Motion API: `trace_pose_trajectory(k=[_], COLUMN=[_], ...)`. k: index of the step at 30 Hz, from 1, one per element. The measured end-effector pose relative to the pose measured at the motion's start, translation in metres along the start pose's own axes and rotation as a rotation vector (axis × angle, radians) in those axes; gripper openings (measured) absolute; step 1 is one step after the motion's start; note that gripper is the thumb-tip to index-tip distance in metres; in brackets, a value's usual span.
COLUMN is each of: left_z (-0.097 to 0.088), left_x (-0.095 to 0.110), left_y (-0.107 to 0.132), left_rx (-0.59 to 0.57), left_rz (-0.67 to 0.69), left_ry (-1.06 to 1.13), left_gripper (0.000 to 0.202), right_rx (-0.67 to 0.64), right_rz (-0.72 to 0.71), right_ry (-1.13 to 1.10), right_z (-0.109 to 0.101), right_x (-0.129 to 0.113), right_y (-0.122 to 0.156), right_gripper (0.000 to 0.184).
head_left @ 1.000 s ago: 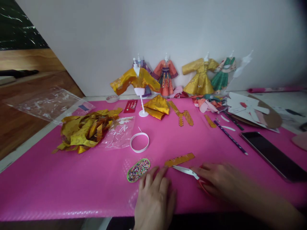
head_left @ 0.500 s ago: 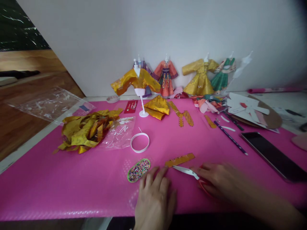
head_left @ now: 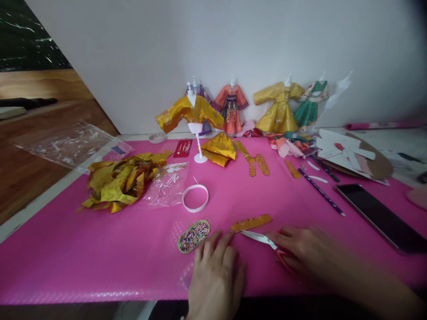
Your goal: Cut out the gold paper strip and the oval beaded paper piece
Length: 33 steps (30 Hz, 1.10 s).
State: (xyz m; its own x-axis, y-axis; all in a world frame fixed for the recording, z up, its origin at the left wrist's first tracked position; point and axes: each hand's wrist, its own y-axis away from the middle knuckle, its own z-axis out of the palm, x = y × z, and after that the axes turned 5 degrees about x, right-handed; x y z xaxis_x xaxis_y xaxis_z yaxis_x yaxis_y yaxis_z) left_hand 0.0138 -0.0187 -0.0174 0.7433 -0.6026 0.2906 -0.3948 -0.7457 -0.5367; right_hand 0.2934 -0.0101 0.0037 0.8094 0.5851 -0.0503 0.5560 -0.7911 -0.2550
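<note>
My left hand [head_left: 216, 271] rests on the pink mat, fingers stretched out, with a fingertip at the left end of a gold strip [head_left: 255, 222] that has small dark marks along it. Red-handled scissors [head_left: 262, 238] are in my right hand [head_left: 305, 249], which is closed round the handles. Their blades look closed and lie on the mat, the tips beside the strip's lower edge. Left of my left hand is a green-rimmed oval dish of multicoloured beads [head_left: 194, 236]. A roll of white tape [head_left: 183, 199] stands farther back.
Gold fabric scraps [head_left: 123, 180] and plastic bags lie left. A mannequin with a gold jacket [head_left: 196, 113] stands at the back, with several dressed doll stands behind. At right lie a dark pencil [head_left: 322, 192], a phone [head_left: 380, 218] and white paper cutouts [head_left: 340, 149].
The view has shifted very slightly. Both hands, the scissors and the gold strip stay in nearly the same places.
</note>
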Motion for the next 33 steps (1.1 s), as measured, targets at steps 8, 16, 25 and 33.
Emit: trace_pose_trajectory(k=[8, 16, 25, 33], left_z=[-0.0006, -0.0008, -0.0026, -0.0012], left_x=[0.0008, 0.0005, 0.0013, 0.0006], left_y=[-0.0026, -0.0036, -0.0051, -0.0035], left_rx=[0.003, -0.024, -0.029, -0.028], left_rz=[0.045, 0.064, 0.073, 0.066], left_ry=[-0.011, 0.000, -0.012, -0.017], left_gripper=[0.010, 0.010, 0.011, 0.009], right_rx=[-0.036, -0.033, -0.041, -0.036], right_rz=[-0.037, -0.046, -0.048, -0.055], right_ry=[-0.028, -0.026, -0.012, -0.027], right_z=[-0.0012, -0.0044, -0.0072, -0.0073], right_x=[0.0044, 0.0035, 0.0032, 0.0037], right_y=[0.0000, -0.0009, -0.0038, -0.0055], right_gripper=[0.023, 0.026, 0.029, 0.030])
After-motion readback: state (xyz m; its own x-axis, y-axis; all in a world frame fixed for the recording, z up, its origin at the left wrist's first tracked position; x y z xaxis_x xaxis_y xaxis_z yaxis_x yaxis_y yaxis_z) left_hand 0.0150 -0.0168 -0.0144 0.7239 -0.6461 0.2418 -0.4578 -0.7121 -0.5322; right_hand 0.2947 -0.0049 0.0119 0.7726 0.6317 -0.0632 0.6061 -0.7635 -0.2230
